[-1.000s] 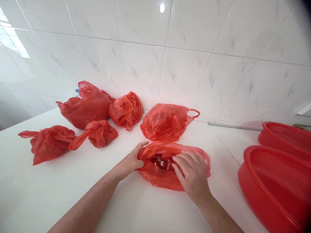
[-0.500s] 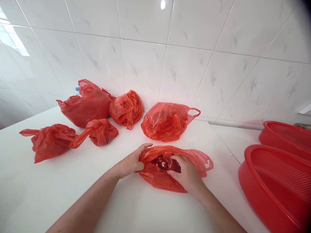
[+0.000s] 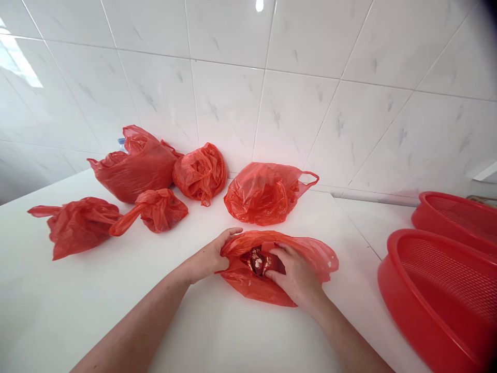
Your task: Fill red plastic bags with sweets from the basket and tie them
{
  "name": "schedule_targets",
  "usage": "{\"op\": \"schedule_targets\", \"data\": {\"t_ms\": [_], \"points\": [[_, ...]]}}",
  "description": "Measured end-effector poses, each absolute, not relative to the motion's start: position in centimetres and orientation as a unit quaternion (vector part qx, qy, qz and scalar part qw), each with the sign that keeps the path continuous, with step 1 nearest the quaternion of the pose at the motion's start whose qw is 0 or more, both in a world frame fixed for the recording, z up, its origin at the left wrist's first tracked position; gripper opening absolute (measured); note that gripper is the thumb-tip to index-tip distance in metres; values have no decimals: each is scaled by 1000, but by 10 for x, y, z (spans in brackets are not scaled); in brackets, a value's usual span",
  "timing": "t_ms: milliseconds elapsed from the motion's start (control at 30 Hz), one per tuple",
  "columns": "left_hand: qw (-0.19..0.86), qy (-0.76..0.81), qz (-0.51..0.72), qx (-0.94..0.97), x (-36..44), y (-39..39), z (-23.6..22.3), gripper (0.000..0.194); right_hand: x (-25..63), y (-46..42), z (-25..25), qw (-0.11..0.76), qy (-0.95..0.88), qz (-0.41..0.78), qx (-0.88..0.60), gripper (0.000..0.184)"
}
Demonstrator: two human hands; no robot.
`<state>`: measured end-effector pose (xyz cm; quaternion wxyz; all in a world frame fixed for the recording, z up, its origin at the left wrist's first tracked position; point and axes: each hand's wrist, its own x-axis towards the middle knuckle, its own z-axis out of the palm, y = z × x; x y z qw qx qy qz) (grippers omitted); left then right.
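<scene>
A red plastic bag (image 3: 310, 256) lies open on the white counter (image 3: 97, 300) in front of me. My left hand (image 3: 212, 256) pinches the bag's left rim and holds the mouth open. My right hand (image 3: 297, 277) reaches into the mouth, its fingers closed round a dark red packet with gold print (image 3: 261, 260) that lies inside.
Several more red plastic bags sit behind: one (image 3: 266, 194) just beyond, a balled one (image 3: 201, 172), a large one (image 3: 134, 166), and two knotted ones (image 3: 159, 210) (image 3: 79, 224) at the left. Two red mesh baskets (image 3: 438, 290) (image 3: 456, 217) stand at the right. A tiled wall backs the counter.
My right hand has gone from hovering over the bag's mouth to reaching inside and closing on the red packet. The left hand has kept its hold on the rim.
</scene>
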<state>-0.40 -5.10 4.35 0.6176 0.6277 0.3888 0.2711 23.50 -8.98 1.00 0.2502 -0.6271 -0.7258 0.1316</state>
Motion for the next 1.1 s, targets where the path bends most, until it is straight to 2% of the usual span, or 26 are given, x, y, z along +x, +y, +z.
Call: {"op": "schedule_targets", "data": {"t_ms": [200,433,600,667,733,800,867,1000,1100], "points": [[605,400,266,635,-5,-51,44,81,235,-90,11,276,-714,105,-634,21],[612,390,271,633,-6,-50,41,81,242,-90,14,270,-706,34,-654,22],[619,383,267,631,-6,-51,45,81,244,-87,10,270,-724,-38,-634,40],[621,379,269,631,-6,-51,46,80,241,-88,10,289,-736,-78,-608,36],[619,377,272,633,-6,-51,47,81,236,-91,12,314,-753,-92,-571,24],[614,379,274,636,-7,-50,46,81,229,-96,13,328,-780,-62,-529,18],[617,376,276,634,-7,-50,45,82,221,-100,11,316,-804,-5,-504,21],[636,348,287,626,-8,-49,42,81,207,-101,1,277,-776,66,-562,23],[654,328,286,619,-7,-49,41,80,198,-101,-5,256,-743,70,-615,40]]}}
